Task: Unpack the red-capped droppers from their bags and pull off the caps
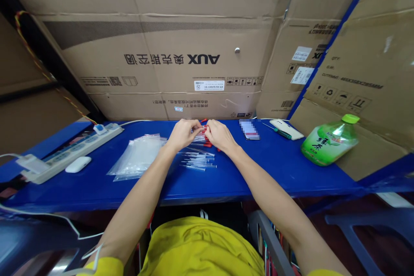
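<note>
My left hand (183, 133) and my right hand (220, 135) meet at the middle of the blue table (274, 168), fingers pinched together on a clear tube with a red cap (201, 129). Just in front of the hands lie several clear plastic tubes (198, 160) in a loose row. Small red caps (207, 143) lie scattered under and behind the hands. A stack of clear zip bags (137, 157) rests to the left of my left forearm.
A white power strip (74, 151) and a white mouse (78, 164) sit at the left. A phone (249, 130), a white case with a green pen (286, 129) and a green bottle on its side (328, 142) lie at the right. Cardboard boxes (181, 60) wall off the back.
</note>
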A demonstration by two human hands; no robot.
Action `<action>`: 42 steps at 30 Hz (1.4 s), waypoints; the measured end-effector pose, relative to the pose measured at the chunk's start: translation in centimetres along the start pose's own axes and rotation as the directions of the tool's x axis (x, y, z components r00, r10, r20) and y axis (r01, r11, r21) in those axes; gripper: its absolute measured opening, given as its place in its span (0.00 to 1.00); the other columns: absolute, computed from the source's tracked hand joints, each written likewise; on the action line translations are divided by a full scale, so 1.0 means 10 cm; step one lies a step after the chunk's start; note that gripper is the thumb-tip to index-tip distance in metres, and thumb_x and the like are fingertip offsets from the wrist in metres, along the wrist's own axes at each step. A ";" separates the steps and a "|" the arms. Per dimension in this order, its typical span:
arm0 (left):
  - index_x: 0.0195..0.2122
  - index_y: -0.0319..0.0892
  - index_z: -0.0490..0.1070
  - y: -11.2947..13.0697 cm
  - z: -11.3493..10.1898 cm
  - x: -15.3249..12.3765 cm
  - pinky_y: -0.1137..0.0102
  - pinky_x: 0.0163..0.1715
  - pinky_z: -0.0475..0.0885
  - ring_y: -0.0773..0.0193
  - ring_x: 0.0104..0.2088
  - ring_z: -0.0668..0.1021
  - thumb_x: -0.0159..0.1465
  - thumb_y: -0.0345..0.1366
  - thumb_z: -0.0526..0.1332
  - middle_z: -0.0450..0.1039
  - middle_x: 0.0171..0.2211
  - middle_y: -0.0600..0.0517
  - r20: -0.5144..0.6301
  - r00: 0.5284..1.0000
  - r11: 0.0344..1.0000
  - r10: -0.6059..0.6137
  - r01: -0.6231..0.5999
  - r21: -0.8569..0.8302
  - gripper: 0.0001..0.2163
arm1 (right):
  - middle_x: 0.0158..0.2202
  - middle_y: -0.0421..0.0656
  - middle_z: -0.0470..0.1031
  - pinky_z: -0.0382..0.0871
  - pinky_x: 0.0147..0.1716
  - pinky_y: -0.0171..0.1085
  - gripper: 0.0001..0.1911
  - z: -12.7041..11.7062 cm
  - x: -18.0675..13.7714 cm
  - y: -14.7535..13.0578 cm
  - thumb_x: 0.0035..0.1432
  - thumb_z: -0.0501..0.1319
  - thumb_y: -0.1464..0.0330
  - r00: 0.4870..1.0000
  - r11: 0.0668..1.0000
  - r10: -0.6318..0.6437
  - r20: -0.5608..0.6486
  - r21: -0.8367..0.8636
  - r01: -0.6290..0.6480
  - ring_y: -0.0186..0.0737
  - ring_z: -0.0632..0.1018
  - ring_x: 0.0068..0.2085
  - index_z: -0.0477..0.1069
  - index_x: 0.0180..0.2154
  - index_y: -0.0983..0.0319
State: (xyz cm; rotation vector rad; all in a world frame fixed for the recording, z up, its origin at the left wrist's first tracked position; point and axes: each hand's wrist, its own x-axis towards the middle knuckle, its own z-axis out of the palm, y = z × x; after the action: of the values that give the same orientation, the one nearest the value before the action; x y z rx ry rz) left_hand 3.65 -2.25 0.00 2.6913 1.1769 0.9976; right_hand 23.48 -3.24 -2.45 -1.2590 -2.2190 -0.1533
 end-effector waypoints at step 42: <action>0.33 0.44 0.67 0.14 0.03 -0.02 0.67 0.29 0.58 0.61 0.24 0.73 0.76 0.42 0.48 0.73 0.24 0.49 0.211 0.977 0.993 -0.001 -0.023 0.112 0.17 | 0.41 0.46 0.75 0.67 0.43 0.37 0.11 0.04 -0.04 0.06 0.66 0.52 0.74 0.992 0.984 -0.037 -0.125 0.170 0.058 0.43 0.76 0.40 0.72 0.42 0.60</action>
State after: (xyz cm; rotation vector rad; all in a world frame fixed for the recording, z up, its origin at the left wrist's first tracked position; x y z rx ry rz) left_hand 4.59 -3.31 -0.01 2.8074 1.2125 0.6427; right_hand 23.99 -3.03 -3.04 -1.0754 -2.1098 -0.0524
